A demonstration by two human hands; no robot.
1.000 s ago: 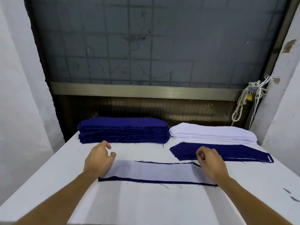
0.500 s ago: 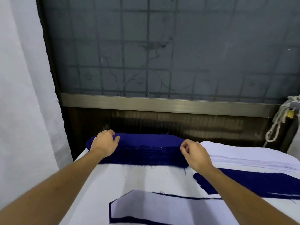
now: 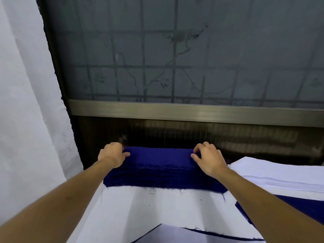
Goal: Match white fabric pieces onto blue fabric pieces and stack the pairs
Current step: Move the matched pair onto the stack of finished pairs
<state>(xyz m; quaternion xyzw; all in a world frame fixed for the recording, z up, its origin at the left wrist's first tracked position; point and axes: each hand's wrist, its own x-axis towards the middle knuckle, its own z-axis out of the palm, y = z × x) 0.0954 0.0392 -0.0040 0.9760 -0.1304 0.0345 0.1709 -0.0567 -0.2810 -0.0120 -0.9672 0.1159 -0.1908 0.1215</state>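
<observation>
At the back of the counter (image 3: 157, 207), on the blue stack (image 3: 161, 171): left hand (image 3: 112, 155) curled round its left end, right hand (image 3: 208, 158) pinching the top layer, probably to peel one piece free. Just beside, the white stack (image 3: 280, 172); nearer, a matched pair (image 3: 175, 234).

The blue stack (image 3: 163, 171) at centre is matt, coarse woven cloth, its near edge frayed with loose threads; the white stack (image 3: 284, 174) at right is smoother cloth; the table (image 3: 157, 207) looks matt; the window rail (image 3: 192, 113) above it is brushed metal, dully shiny, under clouded glass (image 3: 175, 50).
</observation>
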